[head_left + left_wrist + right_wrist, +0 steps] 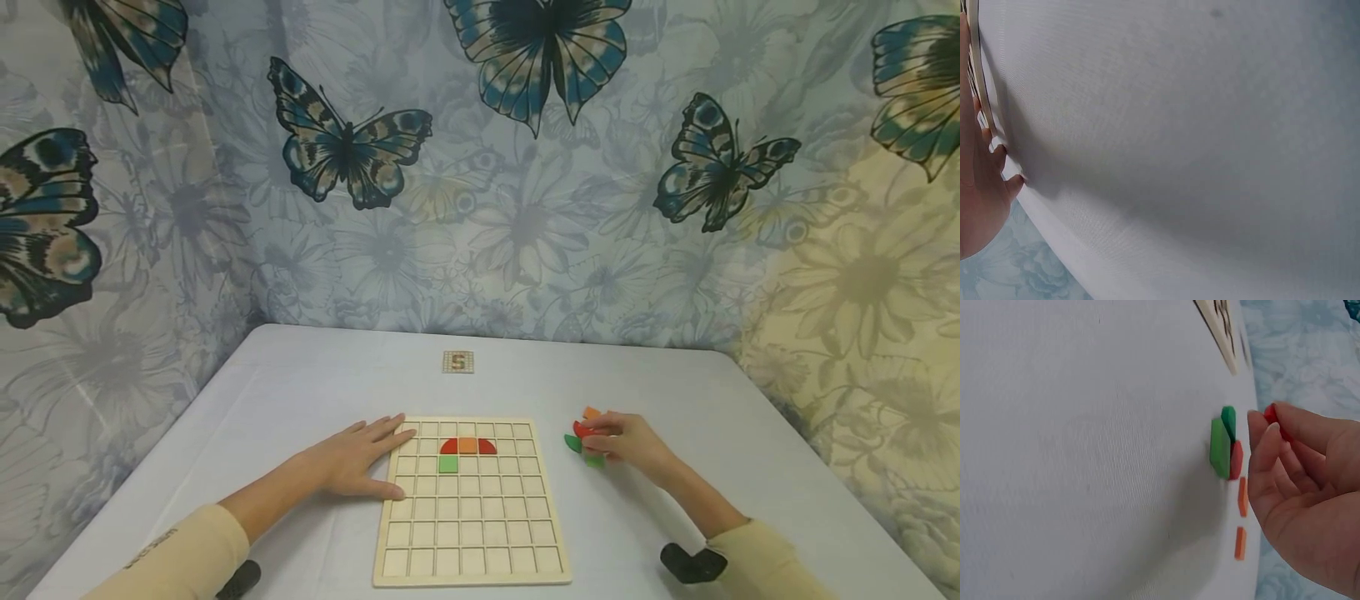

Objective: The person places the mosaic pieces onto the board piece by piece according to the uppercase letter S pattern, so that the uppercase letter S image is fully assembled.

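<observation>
My left hand [356,457] lies with spread fingers along the left edge of a wooden grid board [471,568]. In the board's second row sit two red quarter-round tiles, the left one [449,447] and the right one [487,447], with an orange square tile [468,446] between them. Below the left red tile is a light green square tile [448,464]. To the right of the board, my right hand [633,442] pinches a small red tile [1270,414] between thumb and fingertips, above several loose tiles. Its full shape is hidden by the fingers.
Under and around the right hand lie a dark green tile [1229,422], a light green tile [1220,449], a red tile [1237,459] and two orange tiles, one of them nearest the wrist [1240,544]. A small patterned card [458,362] lies behind the board on the white table [337,367].
</observation>
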The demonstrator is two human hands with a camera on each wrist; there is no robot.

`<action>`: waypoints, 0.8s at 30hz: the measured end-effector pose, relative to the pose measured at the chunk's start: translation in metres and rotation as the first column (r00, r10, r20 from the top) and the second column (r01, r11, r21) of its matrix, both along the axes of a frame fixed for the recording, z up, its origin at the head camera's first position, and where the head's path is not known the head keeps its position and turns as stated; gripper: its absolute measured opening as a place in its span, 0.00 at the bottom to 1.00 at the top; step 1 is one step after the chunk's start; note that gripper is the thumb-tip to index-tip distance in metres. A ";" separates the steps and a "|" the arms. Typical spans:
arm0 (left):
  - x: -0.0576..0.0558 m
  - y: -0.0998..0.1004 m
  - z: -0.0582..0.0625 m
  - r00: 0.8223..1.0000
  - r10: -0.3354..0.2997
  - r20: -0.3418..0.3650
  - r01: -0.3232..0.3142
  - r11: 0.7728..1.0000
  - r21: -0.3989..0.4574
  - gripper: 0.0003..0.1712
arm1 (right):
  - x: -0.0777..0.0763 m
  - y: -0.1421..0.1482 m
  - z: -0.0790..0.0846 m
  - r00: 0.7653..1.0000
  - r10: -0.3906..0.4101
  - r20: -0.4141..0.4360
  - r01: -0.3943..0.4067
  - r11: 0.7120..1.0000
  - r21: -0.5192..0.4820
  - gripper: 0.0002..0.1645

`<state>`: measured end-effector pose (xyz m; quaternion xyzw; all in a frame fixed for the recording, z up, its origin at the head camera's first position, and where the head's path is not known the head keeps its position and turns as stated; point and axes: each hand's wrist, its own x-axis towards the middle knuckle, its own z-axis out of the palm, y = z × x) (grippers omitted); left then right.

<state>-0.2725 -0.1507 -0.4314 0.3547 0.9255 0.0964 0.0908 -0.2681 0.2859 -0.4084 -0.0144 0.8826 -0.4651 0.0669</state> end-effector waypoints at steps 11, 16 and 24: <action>0.001 0.000 0.004 1.000 0.002 0.011 -0.002 1.000 0.006 0.54 | -0.003 -0.028 -0.002 0.998 0.059 0.011 -0.059 0.998 -0.022 0.22; 0.001 0.000 0.003 1.000 0.011 0.005 -0.011 1.000 -0.010 0.54 | -0.002 -0.043 -0.001 0.996 0.078 0.050 -0.076 0.997 -0.033 0.24; 0.000 0.000 0.002 1.000 0.006 0.009 -0.006 1.000 -0.002 0.55 | -0.002 -0.066 -0.003 0.982 0.169 0.079 -0.160 0.981 -0.111 0.23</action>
